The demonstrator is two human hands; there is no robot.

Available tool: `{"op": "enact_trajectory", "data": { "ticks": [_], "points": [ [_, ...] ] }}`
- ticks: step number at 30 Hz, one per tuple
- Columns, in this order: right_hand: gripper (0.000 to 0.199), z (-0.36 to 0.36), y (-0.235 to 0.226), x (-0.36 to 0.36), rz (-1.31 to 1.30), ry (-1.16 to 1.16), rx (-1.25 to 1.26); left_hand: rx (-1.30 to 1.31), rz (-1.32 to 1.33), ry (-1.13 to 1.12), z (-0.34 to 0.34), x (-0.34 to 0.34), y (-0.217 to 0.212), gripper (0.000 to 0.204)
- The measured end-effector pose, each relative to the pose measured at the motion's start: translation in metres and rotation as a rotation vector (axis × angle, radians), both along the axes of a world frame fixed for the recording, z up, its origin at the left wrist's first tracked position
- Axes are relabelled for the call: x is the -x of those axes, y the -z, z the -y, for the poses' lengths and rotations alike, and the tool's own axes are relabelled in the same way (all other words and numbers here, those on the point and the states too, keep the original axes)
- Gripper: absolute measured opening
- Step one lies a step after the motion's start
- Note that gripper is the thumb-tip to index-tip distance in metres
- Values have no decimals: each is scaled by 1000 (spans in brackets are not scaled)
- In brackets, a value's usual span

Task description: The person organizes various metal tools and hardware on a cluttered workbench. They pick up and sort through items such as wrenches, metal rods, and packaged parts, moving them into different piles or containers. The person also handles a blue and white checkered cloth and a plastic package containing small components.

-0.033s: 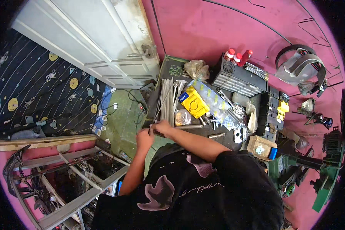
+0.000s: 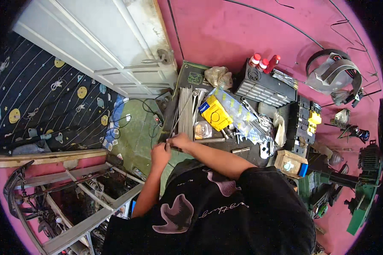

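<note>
My left hand (image 2: 161, 154) and my right hand (image 2: 181, 141) meet at the near left corner of the workbench (image 2: 253, 154). The fingers of both are closed, their tips close together around a small dark thing too small to name. Just beyond my right hand lies a bundle of long thin grey rods (image 2: 185, 111). Beside the rods are a long wrench (image 2: 194, 102) and a small clear packet (image 2: 203, 130). A metal bar (image 2: 211, 140) lies near my right wrist. Farther right, a yellow packet (image 2: 217, 114) rests against a clear plastic bag with yellow markings (image 2: 238, 111).
A grey drawer cabinet (image 2: 264, 88) carries red-capped bottles (image 2: 254, 60) at the back. Several wrenches (image 2: 264, 123) and an open cardboard box (image 2: 288, 165) lie to the right. A white door (image 2: 110, 46) stands behind left; a metal frame (image 2: 95, 212) is at lower left. Cables (image 2: 151, 111) cross the green floor.
</note>
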State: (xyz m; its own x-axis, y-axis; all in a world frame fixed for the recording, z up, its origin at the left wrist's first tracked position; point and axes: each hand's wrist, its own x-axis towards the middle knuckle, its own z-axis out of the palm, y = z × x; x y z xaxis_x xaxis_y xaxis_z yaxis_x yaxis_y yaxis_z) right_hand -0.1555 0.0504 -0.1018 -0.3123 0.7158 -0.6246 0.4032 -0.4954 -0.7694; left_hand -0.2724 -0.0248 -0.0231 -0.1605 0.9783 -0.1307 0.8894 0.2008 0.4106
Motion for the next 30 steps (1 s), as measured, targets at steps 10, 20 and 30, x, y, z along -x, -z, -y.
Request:
{"op": "enact_trajectory", "data": {
  "ticks": [10,20,30],
  "points": [
    [30,-13,-100,-97,-182,-275,69,52,605,-219,4,0,-11,37],
    [30,66,-123,-269,205,-494,-283,393,1376,-425,-48,-64,24,21],
    [26,162,-119,-423,418,-30,-410,378,1176,69,-107,-228,32,26]
  ]
}}
